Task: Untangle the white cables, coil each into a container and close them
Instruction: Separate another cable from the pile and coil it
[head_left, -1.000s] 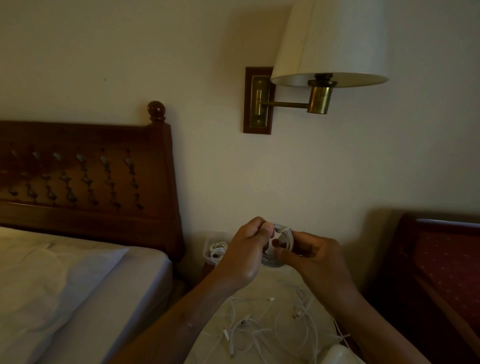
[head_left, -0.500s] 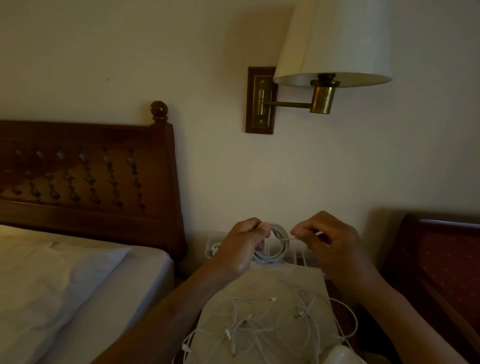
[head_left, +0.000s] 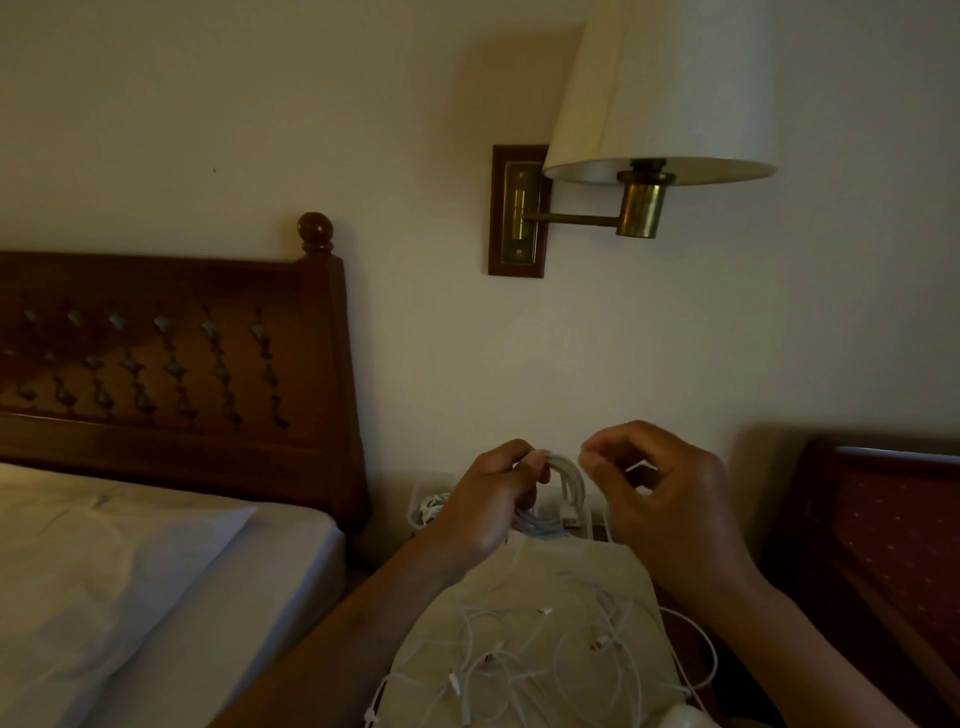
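Head view: the left hand (head_left: 493, 499) grips a white coil (head_left: 569, 480) upright above the far edge of the surface (head_left: 597, 561), likely so its loops keep their shape. The right hand (head_left: 670, 509), fingers curled, seems to pinch the coil's tail (head_left: 638, 466) just beside it, ready for another wrap. A tangle (head_left: 545, 654) covers the near part; a container (head_left: 418, 501) waits at the far left corner. A second ago both hands met on the coil; the right has since drawn aside.

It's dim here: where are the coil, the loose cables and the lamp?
coil (head_left: 571, 480), head view, right side of its loop.
loose cables (head_left: 519, 673), head view, middle of the tangle.
lamp (head_left: 660, 88), head view, its shade.
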